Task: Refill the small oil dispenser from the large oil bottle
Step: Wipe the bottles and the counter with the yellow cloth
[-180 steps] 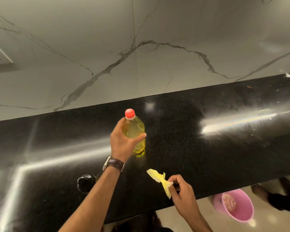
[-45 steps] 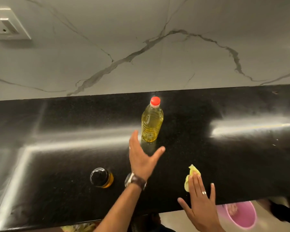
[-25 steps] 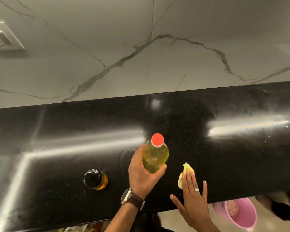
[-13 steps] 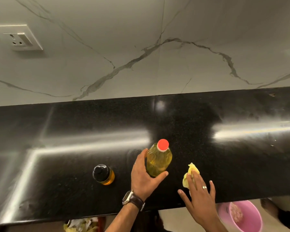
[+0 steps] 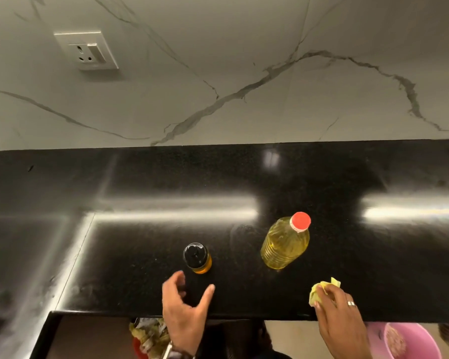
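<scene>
Your left hand [image 5: 184, 307] is spread and grasping nothing; the small oil dispenser [image 5: 197, 257] stands upright just beyond it, cap on. Right hand [image 5: 340, 314] pinches a yellow cloth [image 5: 319, 291]; the large oil bottle [image 5: 285, 242] sits capped farther right.

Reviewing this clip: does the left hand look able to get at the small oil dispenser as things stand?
Probably yes. The left hand is open, thumb and fingers spread, just short of the small oil dispenser, with only bare counter between them. The large oil bottle stands off to the side, out of the way.
</scene>
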`<action>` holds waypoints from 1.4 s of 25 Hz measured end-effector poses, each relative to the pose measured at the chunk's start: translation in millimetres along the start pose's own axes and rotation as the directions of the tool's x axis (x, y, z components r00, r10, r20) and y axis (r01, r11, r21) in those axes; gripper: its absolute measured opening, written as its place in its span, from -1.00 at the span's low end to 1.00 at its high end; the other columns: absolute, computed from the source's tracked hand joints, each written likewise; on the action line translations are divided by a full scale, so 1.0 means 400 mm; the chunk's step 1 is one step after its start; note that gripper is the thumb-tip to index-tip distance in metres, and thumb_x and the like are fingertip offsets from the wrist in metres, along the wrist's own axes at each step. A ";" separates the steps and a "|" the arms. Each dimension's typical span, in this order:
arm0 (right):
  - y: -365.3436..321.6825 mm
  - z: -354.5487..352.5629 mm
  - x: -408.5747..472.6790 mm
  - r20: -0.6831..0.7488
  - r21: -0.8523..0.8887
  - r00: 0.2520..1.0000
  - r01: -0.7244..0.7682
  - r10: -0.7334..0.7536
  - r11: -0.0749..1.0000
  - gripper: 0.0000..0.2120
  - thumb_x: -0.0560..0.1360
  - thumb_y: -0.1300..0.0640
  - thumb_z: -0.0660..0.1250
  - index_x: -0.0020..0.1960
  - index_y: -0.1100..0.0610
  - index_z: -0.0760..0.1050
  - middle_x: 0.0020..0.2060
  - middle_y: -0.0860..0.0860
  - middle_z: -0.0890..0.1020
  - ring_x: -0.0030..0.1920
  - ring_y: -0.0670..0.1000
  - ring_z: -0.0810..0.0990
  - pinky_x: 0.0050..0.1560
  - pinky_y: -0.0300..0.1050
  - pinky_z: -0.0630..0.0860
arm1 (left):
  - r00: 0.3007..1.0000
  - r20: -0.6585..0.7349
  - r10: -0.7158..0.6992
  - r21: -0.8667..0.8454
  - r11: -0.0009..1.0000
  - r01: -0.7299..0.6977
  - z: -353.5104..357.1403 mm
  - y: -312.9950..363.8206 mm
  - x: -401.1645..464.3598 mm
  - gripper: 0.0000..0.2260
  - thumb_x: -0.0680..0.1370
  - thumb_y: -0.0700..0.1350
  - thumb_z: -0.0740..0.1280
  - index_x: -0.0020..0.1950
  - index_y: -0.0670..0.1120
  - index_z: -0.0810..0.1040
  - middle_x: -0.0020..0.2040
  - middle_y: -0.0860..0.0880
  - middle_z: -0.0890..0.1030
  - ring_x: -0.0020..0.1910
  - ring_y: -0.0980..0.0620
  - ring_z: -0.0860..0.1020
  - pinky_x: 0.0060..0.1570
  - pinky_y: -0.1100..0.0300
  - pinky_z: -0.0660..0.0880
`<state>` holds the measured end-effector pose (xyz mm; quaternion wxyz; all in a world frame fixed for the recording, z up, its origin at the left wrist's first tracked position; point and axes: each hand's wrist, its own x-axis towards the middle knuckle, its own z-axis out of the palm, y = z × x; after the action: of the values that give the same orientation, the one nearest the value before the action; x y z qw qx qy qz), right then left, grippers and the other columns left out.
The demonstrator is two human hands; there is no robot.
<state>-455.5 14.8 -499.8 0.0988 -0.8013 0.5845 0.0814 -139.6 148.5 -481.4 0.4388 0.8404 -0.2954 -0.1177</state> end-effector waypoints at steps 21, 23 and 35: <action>-0.106 -0.030 -0.028 0.008 0.019 0.978 -0.210 0.210 0.977 -0.77 0.58 0.11 0.43 0.22 0.07 0.53 -0.03 -0.01 0.71 -0.11 -0.03 0.69 -0.19 -0.17 0.62 | 0.986 0.142 0.085 -0.182 0.982 -0.059 -0.003 0.021 0.430 -0.46 0.26 -0.02 0.73 0.20 0.01 0.69 0.02 0.07 0.74 -0.02 0.16 0.70 0.06 0.11 0.67; -0.125 -0.042 -0.031 0.039 0.046 0.966 -0.257 0.255 0.965 -0.80 0.68 0.01 0.25 0.27 0.00 0.33 -0.06 -0.11 0.66 -0.19 -0.14 0.62 -0.26 -0.25 0.53 | 0.991 0.115 0.069 -0.160 0.986 -0.050 0.006 0.008 0.492 -0.42 0.25 0.02 0.72 0.24 0.01 0.68 0.04 0.04 0.74 0.00 0.11 0.70 0.01 0.01 0.69; -0.275 -0.073 -0.072 0.073 0.405 0.958 -0.281 0.276 0.870 -0.92 0.67 -0.04 0.18 0.06 -0.05 0.37 -0.14 -0.07 0.68 -0.21 -0.09 0.65 -0.21 -0.06 0.63 | 0.979 0.198 0.051 -0.097 0.995 -0.032 0.014 -0.054 0.573 -0.26 0.33 0.05 0.68 0.46 0.01 0.49 0.34 -0.02 0.61 0.32 0.01 0.55 0.31 -0.09 0.55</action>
<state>-359.1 66.6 -457.3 0.2561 -0.6694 0.6969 -0.0248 49.2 17.0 -488.1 0.4482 0.7965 -0.3496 -0.2062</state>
